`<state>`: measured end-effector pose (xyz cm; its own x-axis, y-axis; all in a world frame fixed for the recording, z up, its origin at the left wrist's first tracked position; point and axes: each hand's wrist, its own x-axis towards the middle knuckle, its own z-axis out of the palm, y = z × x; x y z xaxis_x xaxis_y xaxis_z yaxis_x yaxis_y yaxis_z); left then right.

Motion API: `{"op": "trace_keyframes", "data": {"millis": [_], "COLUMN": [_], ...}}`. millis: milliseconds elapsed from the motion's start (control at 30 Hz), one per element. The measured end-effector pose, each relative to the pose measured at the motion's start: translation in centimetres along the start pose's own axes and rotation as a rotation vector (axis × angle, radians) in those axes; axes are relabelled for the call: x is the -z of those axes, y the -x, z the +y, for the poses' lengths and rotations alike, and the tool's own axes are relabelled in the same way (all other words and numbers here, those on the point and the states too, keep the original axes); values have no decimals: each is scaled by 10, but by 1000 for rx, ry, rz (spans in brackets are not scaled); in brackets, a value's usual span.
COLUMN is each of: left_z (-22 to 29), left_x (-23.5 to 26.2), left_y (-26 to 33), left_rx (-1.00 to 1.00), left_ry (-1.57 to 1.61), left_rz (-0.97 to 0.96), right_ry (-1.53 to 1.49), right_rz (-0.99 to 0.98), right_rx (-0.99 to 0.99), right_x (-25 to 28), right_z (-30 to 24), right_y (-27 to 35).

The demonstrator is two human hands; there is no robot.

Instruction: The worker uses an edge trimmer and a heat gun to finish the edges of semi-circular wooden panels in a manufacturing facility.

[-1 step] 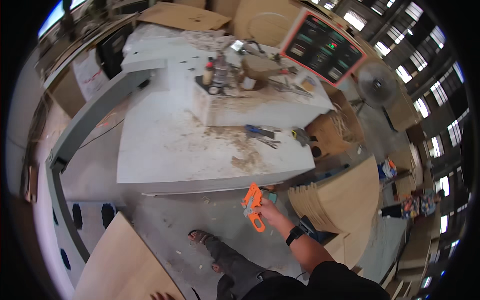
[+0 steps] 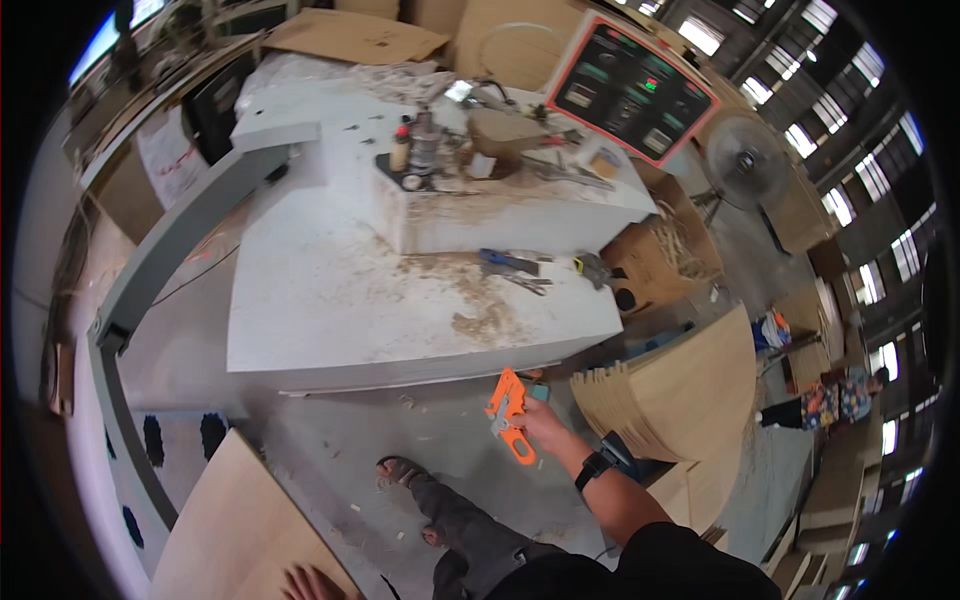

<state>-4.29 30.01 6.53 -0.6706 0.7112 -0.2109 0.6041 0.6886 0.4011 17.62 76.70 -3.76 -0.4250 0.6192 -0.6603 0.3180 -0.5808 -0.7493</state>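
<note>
My right hand [image 2: 540, 424] is closed around an orange hand tool [image 2: 512, 415] with a grey metal part in its middle and a looped end. It is held over the floor, just short of the white machine's front edge; its exact kind is unclear. At the lower edge, my left hand [image 2: 312, 583] lies on a curved pale wooden panel [image 2: 235, 525], fingers spread and part of the hand cut off by the frame. A black watch sits on my right wrist.
A white machine table [image 2: 300, 310] carries sawdust, a blue-handled tool [image 2: 508, 262], bottles and loose tools. A red-framed control panel [image 2: 632, 90] stands behind it. Stacked curved plywood [image 2: 690, 385] lies at right, near a fan [image 2: 745, 162]. A grey bent arm [image 2: 150, 265] stands left.
More of my left hand shows on the wooden panel. The surroundings have shifted slightly left in the picture. My right hand still holds the orange tool.
</note>
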Motion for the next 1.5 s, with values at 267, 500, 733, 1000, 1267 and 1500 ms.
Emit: {"op": "trace_keyframes", "data": {"millis": [267,500,733,1000,1267,1500], "left_z": [-20,-12,107,177,224,269], "left_x": [33,14,-33,-68,-100,-131], "left_y": [-237,-245,-154,-65,-27,-25], "left_rx": [188,345,55,-128,-190,-247], "left_ry": [-45,-49,-141,-80,70,351], "left_rz": [375,421,344,257,263,296], "right_ry": [577,666,709,1132,158,-340], "right_rz": [316,268,347,457,-841,-349], "right_rx": [120,225,329,640,-249,71], "right_x": [98,123,142,125,6,-9], "right_z": [-28,-60,-60,-48,74,121], "right_y": [-27,-143,-234,-178,131,266]}}
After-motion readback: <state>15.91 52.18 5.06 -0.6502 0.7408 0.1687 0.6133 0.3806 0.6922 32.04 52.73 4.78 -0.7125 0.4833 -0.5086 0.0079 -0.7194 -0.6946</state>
